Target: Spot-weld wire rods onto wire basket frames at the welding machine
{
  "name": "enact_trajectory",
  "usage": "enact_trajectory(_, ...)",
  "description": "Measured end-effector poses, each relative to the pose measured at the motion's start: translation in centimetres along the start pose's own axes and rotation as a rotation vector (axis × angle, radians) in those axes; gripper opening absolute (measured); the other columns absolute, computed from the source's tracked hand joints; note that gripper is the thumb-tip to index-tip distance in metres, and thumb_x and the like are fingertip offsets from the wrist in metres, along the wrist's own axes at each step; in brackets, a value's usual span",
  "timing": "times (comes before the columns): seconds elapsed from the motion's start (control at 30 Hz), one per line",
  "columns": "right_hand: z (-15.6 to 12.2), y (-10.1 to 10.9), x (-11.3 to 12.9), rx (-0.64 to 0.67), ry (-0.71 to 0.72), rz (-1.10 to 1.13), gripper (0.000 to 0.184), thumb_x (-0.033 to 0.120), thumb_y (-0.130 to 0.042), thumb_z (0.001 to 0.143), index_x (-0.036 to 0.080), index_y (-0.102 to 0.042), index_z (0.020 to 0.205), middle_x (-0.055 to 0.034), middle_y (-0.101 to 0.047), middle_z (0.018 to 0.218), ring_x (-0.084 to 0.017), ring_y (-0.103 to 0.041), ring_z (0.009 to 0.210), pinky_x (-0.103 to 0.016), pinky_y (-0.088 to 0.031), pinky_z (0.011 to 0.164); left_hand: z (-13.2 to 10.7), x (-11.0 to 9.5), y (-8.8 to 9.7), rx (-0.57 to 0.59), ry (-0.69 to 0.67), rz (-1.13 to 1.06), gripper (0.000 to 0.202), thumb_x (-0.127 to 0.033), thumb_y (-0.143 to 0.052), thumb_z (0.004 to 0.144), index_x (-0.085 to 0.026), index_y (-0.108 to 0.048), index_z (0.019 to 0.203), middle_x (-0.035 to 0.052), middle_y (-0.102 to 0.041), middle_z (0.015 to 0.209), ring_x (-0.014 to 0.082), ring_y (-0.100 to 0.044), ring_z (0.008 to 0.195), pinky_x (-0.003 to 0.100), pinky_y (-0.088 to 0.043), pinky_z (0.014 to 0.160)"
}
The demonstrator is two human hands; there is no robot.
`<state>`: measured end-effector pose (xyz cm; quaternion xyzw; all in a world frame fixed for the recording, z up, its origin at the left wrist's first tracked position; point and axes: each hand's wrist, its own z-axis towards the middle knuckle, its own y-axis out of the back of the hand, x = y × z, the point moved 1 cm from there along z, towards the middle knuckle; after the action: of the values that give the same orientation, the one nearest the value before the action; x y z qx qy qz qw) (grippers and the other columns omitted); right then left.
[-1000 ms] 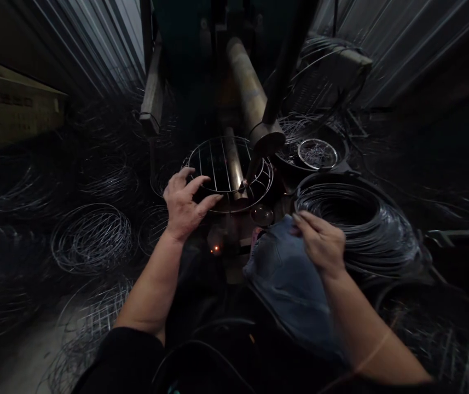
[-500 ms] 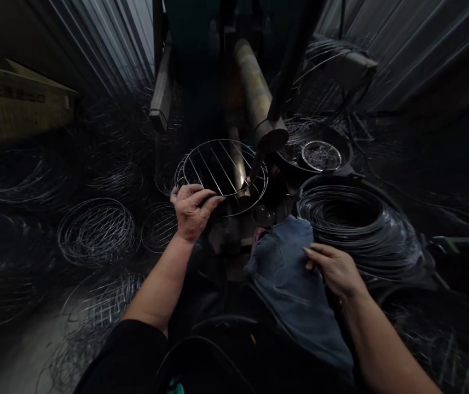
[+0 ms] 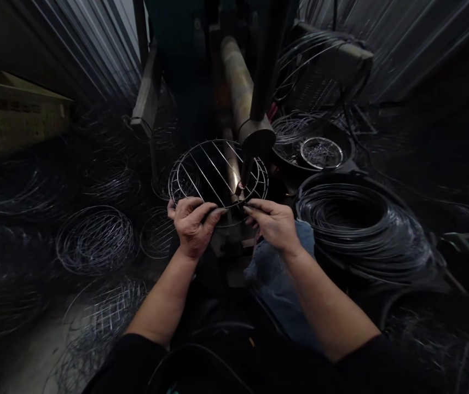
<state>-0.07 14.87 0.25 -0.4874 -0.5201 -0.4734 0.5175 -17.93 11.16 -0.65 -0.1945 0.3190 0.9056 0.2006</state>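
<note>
A round wire rack [image 3: 206,174] with parallel bars and a double rim lies tilted under the welding machine's electrodes. My left hand [image 3: 195,224] pinches its near rim between thumb and fingers. At the near edge, close to the left fingertips, my right hand [image 3: 273,221] is closed in a pinch; whatever lies between its fingertips is hidden. The pointed upper electrode [image 3: 247,172] comes down onto the rack's near right side, just beyond the right fingertips. Beneath the rack shows the brass-coloured lower arm [image 3: 232,164]. Blue cloth [image 3: 275,284] lies across my right leg.
A thick coil of wire [image 3: 349,230] sits at the right. Behind it, a dark basin [image 3: 351,156] holds wire rings and a small bowl [image 3: 322,152] of short pieces. Stacked wire racks [image 3: 94,239] lie on the left floor. A wooden bar [image 3: 146,93] juts out at upper left.
My right hand has moved from the blue cloth up and left to the rack's near rim. My left hand keeps its pinch, and the rack has turned slightly. The view has shifted a little.
</note>
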Motion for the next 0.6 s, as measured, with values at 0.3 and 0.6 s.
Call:
enact_trajectory(0.3,-0.1,-1.2,0.3,-0.137,0.037,-0.028,0.024,0.035,-0.07,0.071,0.015,-0.074,0.085,0.0013,-0.061,0.053,-0.01,-0.052,0.04,-0.022,-0.042,0.039,0.2,0.5,-0.2,0.026,0.022,-0.001,0.025,-0.052,-0.068,0.075,-0.027,-0.073,0.076,0.0007,-0.062,0.081,0.017,-0.059,0.083,0.044,-0.021,0.108)
enact_trajectory(0.6,0.5,-1.7,0.1,-0.208,0.138,-0.067,0.017,0.031,-0.068,0.072,0.016,-0.073,0.08,0.0015,-0.062,0.056,-0.011,-0.055,0.044,-0.024,-0.045,0.045,0.8,1.1,-0.8,0.03,0.042,-0.055,0.022,-0.049,-0.071,0.074,-0.027,-0.073,0.075,0.0005,-0.061,0.081,0.0174,-0.059,0.083,0.044,-0.022,0.107)
